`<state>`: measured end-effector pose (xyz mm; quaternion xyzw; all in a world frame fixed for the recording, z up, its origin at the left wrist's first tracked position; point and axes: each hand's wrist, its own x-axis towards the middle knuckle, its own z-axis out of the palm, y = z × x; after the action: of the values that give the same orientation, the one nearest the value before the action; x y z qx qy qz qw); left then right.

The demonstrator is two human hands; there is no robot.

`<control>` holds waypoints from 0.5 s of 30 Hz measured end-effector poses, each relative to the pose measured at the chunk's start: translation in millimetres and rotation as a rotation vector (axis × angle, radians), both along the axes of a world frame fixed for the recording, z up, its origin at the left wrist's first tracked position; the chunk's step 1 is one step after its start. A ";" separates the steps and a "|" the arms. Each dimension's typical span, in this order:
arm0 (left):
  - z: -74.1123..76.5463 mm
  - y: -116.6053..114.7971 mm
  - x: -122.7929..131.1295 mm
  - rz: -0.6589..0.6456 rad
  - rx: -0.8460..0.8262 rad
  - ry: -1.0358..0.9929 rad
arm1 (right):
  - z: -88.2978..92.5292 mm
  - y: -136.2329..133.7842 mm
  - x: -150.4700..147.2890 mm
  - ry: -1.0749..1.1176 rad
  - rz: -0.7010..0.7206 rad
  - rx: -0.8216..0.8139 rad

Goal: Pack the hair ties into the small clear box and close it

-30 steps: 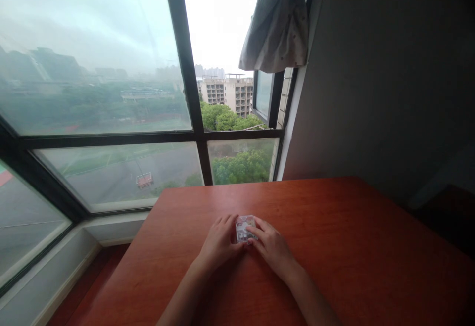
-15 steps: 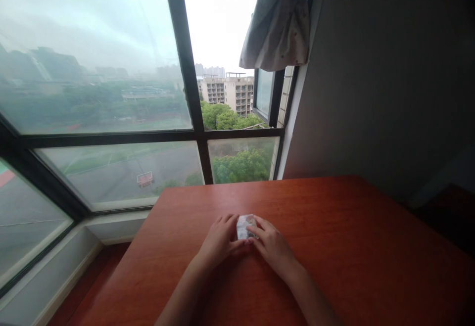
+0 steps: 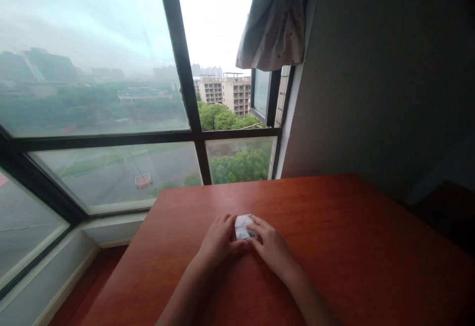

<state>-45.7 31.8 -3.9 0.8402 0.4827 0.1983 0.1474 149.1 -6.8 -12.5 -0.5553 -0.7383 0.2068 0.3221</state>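
A small whitish packet (image 3: 242, 222) with a crinkled, partly shiny surface and a greyish patch at its lower right lies on the reddish-brown table (image 3: 178, 247). What kind of packet it is, I cannot make out. My left hand (image 3: 219, 239) curls along its left side, with the thumb at the near edge. From the right, my right hand (image 3: 271, 244) grips it, fingers bent over the right side and top, thumb near the left thumb. Both hands are closed around the packet, and its right edge is partly hidden by my right fingers.
Beyond the table's far edge are dark-framed windows (image 3: 198, 138), one pane swung outward. A knotted curtain (image 3: 276, 34) hangs at the upper right. A grey wall (image 3: 363, 93) borders the table on the right, and a low white ledge (image 3: 115, 228) runs at the left.
The view has shifted slightly, so the window and table sit a little further left. My right fingers have moved slightly on the packet, and more of its white top shows.
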 end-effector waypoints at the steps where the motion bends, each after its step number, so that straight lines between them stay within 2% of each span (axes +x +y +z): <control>1: -0.2 -0.5 0.0 0.005 -0.004 0.007 | -0.6 0.1 0.0 0.007 -0.003 -0.003; 9: 7.5 -7.3 5.1 0.048 0.009 -0.002 | 2.1 -5.9 -4.3 -0.076 -0.006 0.010; 15: 9.0 -6.1 4.9 0.053 0.007 -0.020 | 1.2 -7.8 -16.5 -0.158 -0.094 0.009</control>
<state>-40.8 25.8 5.0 0.8256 0.5026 0.2124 0.1442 132.6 -14.6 -11.3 -0.6023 -0.7356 0.1438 0.2746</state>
